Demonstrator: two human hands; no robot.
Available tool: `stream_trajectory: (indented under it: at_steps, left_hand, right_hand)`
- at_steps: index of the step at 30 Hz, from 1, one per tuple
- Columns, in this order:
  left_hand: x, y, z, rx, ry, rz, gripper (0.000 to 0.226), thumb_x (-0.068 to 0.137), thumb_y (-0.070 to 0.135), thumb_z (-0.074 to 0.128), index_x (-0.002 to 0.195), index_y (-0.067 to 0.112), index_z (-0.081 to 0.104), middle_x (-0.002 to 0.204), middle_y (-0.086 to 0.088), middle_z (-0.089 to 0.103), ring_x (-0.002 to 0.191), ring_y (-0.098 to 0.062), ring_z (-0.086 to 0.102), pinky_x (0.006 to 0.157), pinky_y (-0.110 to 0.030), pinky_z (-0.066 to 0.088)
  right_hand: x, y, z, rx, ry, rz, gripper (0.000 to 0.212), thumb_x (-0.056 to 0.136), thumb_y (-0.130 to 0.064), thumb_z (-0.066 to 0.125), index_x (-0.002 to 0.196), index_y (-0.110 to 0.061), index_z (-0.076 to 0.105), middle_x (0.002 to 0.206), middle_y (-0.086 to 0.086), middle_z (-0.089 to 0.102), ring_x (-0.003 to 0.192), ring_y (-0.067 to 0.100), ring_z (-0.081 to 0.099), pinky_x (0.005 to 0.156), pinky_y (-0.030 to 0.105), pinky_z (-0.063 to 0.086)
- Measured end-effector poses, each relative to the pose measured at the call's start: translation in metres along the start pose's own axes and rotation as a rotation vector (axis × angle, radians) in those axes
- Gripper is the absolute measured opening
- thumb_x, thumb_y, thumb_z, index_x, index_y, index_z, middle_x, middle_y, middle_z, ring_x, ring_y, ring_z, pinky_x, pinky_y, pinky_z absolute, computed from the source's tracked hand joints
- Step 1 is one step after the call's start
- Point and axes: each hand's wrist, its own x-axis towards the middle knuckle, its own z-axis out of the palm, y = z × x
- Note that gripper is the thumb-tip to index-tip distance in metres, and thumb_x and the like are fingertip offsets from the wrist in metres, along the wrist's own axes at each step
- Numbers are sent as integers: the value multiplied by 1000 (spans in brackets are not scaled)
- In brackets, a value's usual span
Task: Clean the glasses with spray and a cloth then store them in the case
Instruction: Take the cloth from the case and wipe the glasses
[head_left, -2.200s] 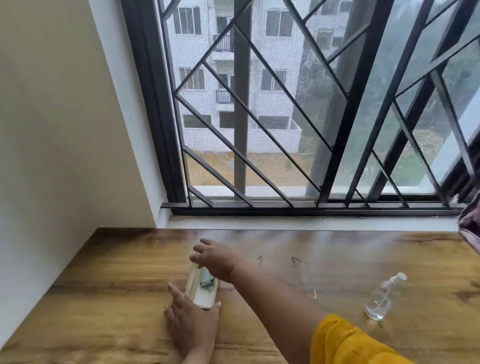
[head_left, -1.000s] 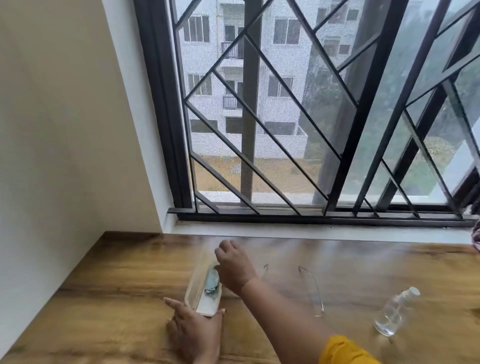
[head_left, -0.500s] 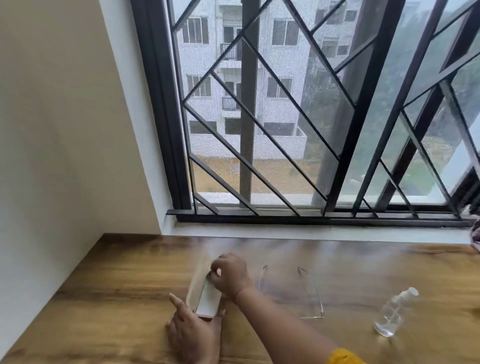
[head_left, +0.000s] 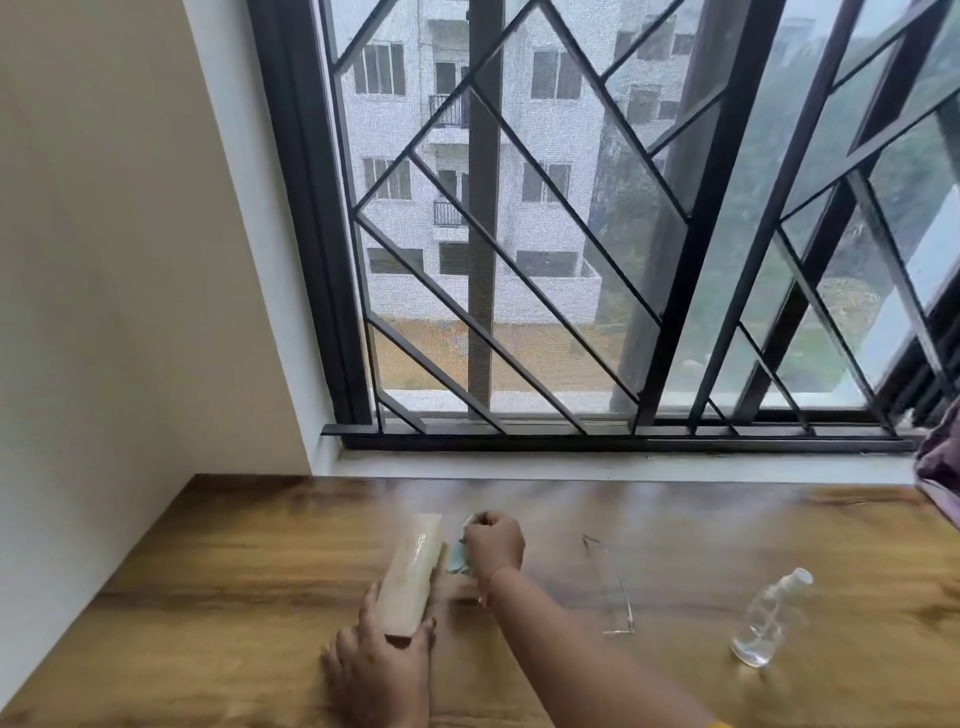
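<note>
Pale case (head_left: 408, 571) gripped by my left hand (head_left: 382, 662), lower centre, to steady it while my right hand (head_left: 492, 545) pinches the cloth (head_left: 458, 557).

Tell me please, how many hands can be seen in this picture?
2. The left hand holds the near end of the case on the table. The right hand, just right of the case, grips a bluish cloth. None seems hidden.

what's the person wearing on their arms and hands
The left hand and right hand are bare, no gloves. A thin bracelet circles the right wrist, the forearm is uncovered, and a sliver of yellow sleeve shows at the bottom edge.
</note>
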Motion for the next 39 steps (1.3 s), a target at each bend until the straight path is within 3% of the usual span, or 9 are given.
stream_trajectory:
  at_steps: [7,15,21,25,28,30,34,37,39]
  left_hand:
    - [2,-4,6,-15,30,7,86,22,22,94,103,9,68,74,-26,60,77,-42,55,84,-57,45]
    - [2,-3,8,-42,23,-10,85,28,20,93,106,7,65,87,-29,62,88,-44,54,91,-59,40]
    - [-2,-1,9,-40,39,75,110,18,29,93,116,-2,53,106,-32,56,99,-45,53,92,-56,36]
    - [-14,12,16,-97,150,316,89,50,54,70,115,-6,54,115,-28,54,104,-44,50,91,-49,35]
    - [-25,36,17,-157,43,653,40,66,25,61,103,11,67,109,-7,62,108,-31,49,96,-39,37]
    - [-26,42,21,-58,-55,838,31,67,16,58,95,16,70,102,-2,67,110,-23,43,100,-30,29]
    - [-17,37,27,123,-194,944,27,63,23,67,90,26,70,98,6,69,97,-17,58,100,-28,30]
    - [-14,38,26,128,-260,979,29,69,32,45,76,26,73,93,9,71,95,-8,49,76,-27,53]
    - [-13,43,22,104,-310,971,30,68,31,43,70,25,73,90,7,72,95,-9,49,63,-26,55]
  right_hand:
    - [-2,-1,-11,86,-57,8,26,69,2,54,55,-18,63,60,2,63,70,28,65,69,43,57]
    - [-16,-10,-67,337,27,18,23,75,10,47,68,-6,62,62,12,58,56,26,56,48,28,50]
    - [-29,-3,-121,479,59,66,14,82,9,50,91,8,61,75,16,59,63,28,58,54,33,51]
    - [-38,17,-160,528,56,119,19,82,6,55,100,12,58,89,24,63,74,33,61,56,34,52]
    - [-49,31,-177,547,20,155,20,82,6,55,101,10,57,85,25,62,70,33,61,51,31,53]
    - [-57,39,-186,569,12,168,20,82,7,54,102,9,56,81,23,61,67,31,60,50,30,53]
    - [-70,52,-199,609,3,191,19,80,9,55,98,10,56,75,24,62,61,31,61,55,35,54]
    - [-82,55,-207,606,-4,185,10,83,11,50,80,6,58,64,20,63,48,27,62,41,29,53]
    - [-87,55,-210,578,8,161,14,83,13,51,74,4,57,55,16,64,44,24,62,38,27,51]
